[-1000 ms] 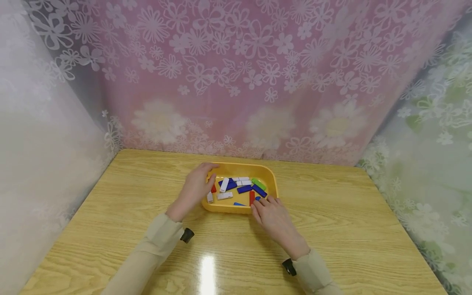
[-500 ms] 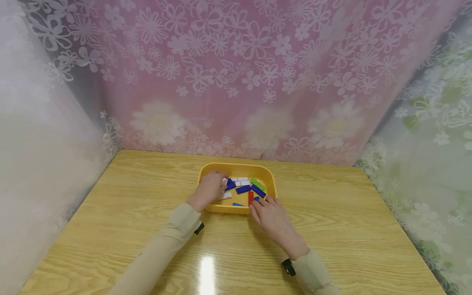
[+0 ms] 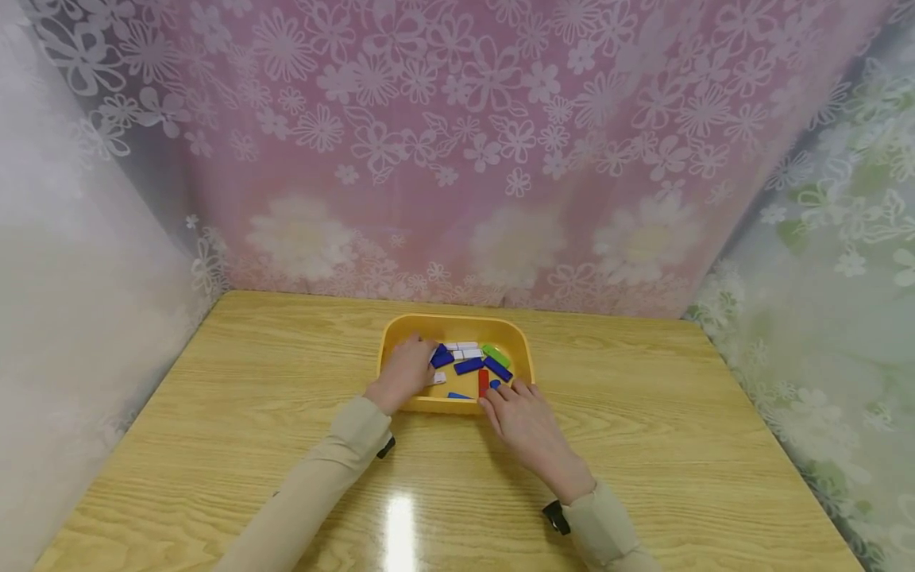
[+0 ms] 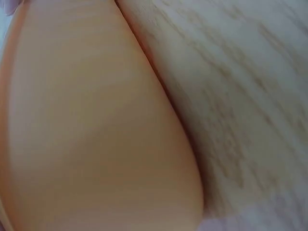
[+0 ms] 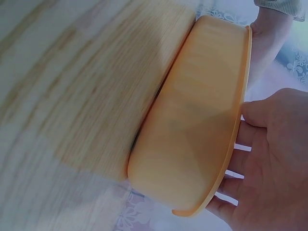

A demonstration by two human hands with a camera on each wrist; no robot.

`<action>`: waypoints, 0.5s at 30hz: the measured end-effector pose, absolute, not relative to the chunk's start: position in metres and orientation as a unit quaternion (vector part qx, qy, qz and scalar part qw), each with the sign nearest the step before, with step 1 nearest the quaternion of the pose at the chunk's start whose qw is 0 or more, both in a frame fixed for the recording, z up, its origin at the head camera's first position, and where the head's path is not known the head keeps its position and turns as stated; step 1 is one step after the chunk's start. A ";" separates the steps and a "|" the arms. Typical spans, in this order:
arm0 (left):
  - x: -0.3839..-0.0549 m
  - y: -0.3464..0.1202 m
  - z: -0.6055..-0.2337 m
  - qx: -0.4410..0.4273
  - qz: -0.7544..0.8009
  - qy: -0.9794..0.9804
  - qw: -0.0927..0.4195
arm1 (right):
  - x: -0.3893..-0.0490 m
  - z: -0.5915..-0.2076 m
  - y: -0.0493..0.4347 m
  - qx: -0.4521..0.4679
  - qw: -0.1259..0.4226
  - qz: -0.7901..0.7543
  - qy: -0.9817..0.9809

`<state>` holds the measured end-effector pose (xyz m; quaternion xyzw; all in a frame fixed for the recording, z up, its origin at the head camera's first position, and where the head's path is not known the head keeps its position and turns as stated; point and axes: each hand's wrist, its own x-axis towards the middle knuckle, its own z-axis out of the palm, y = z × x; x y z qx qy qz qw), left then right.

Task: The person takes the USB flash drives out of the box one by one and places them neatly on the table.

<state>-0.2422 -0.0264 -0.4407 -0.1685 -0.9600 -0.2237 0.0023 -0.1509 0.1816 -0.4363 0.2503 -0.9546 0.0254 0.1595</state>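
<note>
My left hand (image 3: pixel 407 369) reaches over the front left rim into a yellow plastic tray (image 3: pixel 450 405); its fingertips are hidden among small oblong pieces, so any hold is unclear. Close to it are dark blue pieces (image 3: pixel 442 360) and a white piece (image 3: pixel 439 379). At the front right corner, my right hand (image 3: pixel 527 425) holds the tray's rim, fingers over the edge and thumb against it, as the right wrist view shows (right hand (image 5: pixel 288 154)). Near its fingers lie a red bar (image 3: pixel 483 383) and a small round blue piece (image 3: pixel 495 384). Only the tray's outer wall (image 4: pixel 96 106) fills the left wrist view.
A green piece (image 3: pixel 496 355), several white bars (image 3: pixel 468 354) and blue bars (image 3: pixel 468 365) lie further back in the tray. The tray stands on a wood-grain table (image 3: pixel 643 429), with a pink floral curtain (image 3: pixel 457 175) behind it.
My left hand has moved from the tray's left rim rightward into the tray, covering the white and red pieces there. The right hand stays at the front right corner.
</note>
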 end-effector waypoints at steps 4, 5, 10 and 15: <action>-0.244 -0.027 -0.440 -0.164 -0.249 -0.953 0.058 | -0.152 -0.437 0.182 0.248 0.162 0.024 -0.955; -0.244 -0.027 -0.439 -0.164 -0.257 -0.949 0.076 | -0.152 -0.438 0.182 0.248 0.162 0.025 -0.955; -0.244 -0.029 -0.428 -0.172 -0.287 -0.929 0.160 | -0.152 -0.440 0.182 0.250 0.162 0.022 -0.954; -0.237 -0.032 -0.410 -0.169 -0.320 -0.913 0.190 | -0.152 -0.439 0.182 0.248 0.163 0.019 -0.955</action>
